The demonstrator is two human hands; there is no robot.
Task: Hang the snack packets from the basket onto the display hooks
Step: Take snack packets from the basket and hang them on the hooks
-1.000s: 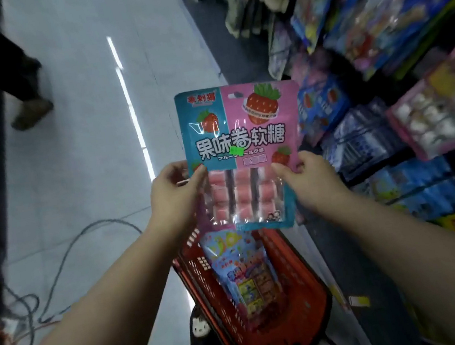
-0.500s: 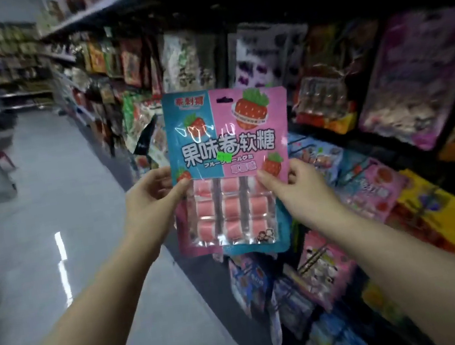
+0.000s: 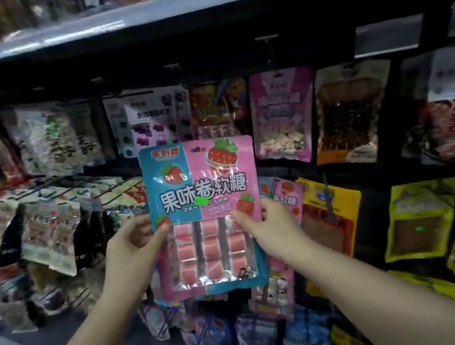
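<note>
While left hand (image 3: 131,245) and right hand (image 3: 269,225) pinch packet (image 3: 203,193) edges at 9 and 3 o'clock: light, floppy, slippery film; steady near hang-hole at 12.

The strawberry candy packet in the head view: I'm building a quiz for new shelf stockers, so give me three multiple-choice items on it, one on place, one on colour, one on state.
1. Where is the strawberry candy packet?
A. Held up in front of the hanging display
B. Lying in a basket
C. Lying on the floor

2. What two colours split the packet's top half?
A. Green and yellow
B. Blue left, pink right
C. Black and white

3. How is the packet held?
A. Left hand alone
B. Hanging free on a hook
C. Both hands pinching its side edges

Answers:
1 A: it is raised before the rows of hung packets such as the purple packet.
2 B: the blue panel meets the pink one near the middle.
3 C: the left hand and right hand each grip a side, thumbs on the front.
</note>
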